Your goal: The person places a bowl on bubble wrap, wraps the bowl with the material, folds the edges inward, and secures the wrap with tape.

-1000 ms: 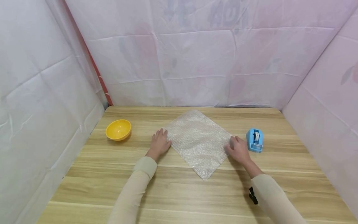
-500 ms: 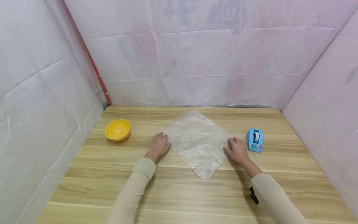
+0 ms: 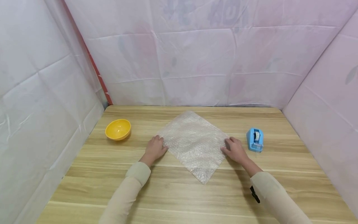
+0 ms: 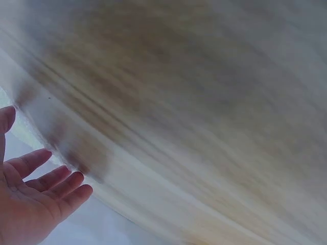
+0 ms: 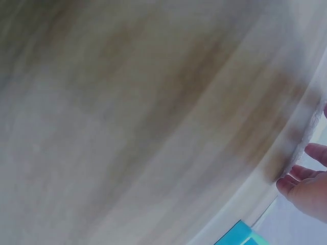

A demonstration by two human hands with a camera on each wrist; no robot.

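Note:
A square sheet of clear bubble wrap (image 3: pixel 195 144) lies diamond-wise on the wooden table, one corner pointing toward the person. At its left corner rests the left hand (image 3: pixel 154 148), palm down, its thumb toward the sheet. In the left wrist view that hand's fingers (image 4: pixel 53 181) reach out nearly straight, spread from the thumb. The right hand (image 3: pixel 236 151) lies over the opposite corner with fingers slightly bent. From the right wrist, its fingertips (image 5: pixel 285 185) touch the tabletop beside the edge of the wrap, thumb apart from them.
A yellow bowl (image 3: pixel 118 129) stands at the back left of the table (image 3: pixel 173 205). Just right of the right hand is a blue tape dispenser (image 3: pixel 254 140). A small black object (image 3: pixel 254 194) shows beside the right sleeve. White sheeting (image 3: pixel 193 62) encloses the back and sides.
The bubble wrap has slid slightly left and toward the person. Both hands have shifted with it, the left one more clearly. Bowl and tape dispenser stay in place.

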